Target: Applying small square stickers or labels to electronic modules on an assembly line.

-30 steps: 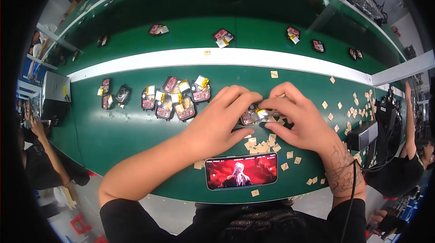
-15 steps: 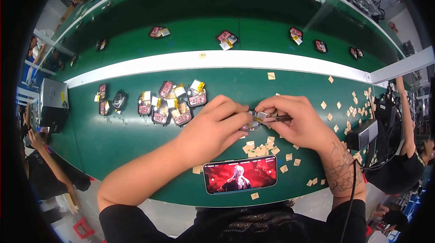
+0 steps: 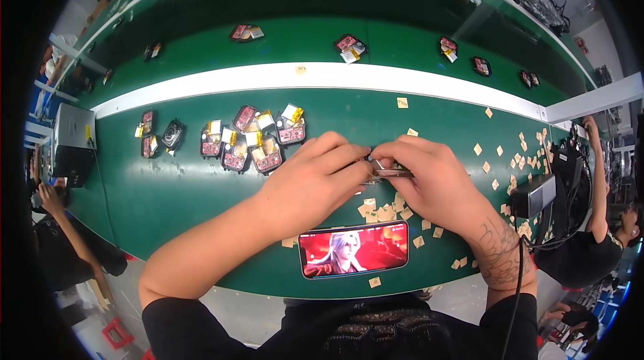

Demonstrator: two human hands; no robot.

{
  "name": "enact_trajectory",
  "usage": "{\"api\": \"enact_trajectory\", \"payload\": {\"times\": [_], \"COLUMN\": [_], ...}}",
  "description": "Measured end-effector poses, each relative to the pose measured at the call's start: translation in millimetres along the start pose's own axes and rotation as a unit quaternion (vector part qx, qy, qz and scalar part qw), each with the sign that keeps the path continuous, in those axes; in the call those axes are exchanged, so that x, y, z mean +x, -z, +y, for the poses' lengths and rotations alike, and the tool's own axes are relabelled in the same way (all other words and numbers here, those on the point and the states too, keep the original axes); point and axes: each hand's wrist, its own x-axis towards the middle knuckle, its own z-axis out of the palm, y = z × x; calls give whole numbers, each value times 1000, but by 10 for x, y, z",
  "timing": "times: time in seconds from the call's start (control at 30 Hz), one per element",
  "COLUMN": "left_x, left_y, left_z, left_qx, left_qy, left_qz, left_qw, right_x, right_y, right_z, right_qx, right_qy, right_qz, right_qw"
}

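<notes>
My left hand (image 3: 320, 171) is closed around the edge of a small electronic device (image 3: 373, 179), steadying it just above or on the green bench; which of the two I cannot tell. My right hand (image 3: 433, 171) pinches a pair of metal tweezers (image 3: 397, 173), their tips reaching into the device beside my left fingertips. Fingers hide most of the device. Left of my hands lies a cluster of opened black device housings (image 3: 266, 156) with red circuit boards and silver batteries with yellow tape. Small tan adhesive squares (image 3: 384, 213) are heaped just below my hands.
A lit phone (image 3: 353, 250) lies at the bench's near edge. Beyond a white rail (image 3: 322, 77), a green belt carries more opened housings (image 3: 350, 48). A black box with a cable (image 3: 533, 196) stands at right, a grey box (image 3: 72, 145) at left. Other people work at both sides.
The silver battery seen between my hands is now mostly hidden by my fingers. My right hand has closed in slightly toward the left. Housings on the belt have shifted right.
</notes>
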Motion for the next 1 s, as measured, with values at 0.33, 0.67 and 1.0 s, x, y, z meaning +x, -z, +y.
{"api": "enact_trajectory", "payload": {"times": [0.33,0.67,1.0], "left_x": [-11,23,-11], "left_y": [-10,-30,-63], "left_z": [30,111,152], "left_qx": [-35,-47,-42], "left_qy": [22,53,62], "left_qz": [-5,26,38], "left_qw": [999,997,997], "right_x": [-30,-55,76], "right_y": [-66,-82,-99], "right_z": [-14,-86,-101], "right_qx": [84,70,2], "right_qy": [-69,-100,-89], "right_qz": [38,52,38], "right_qw": [993,991,995]}}
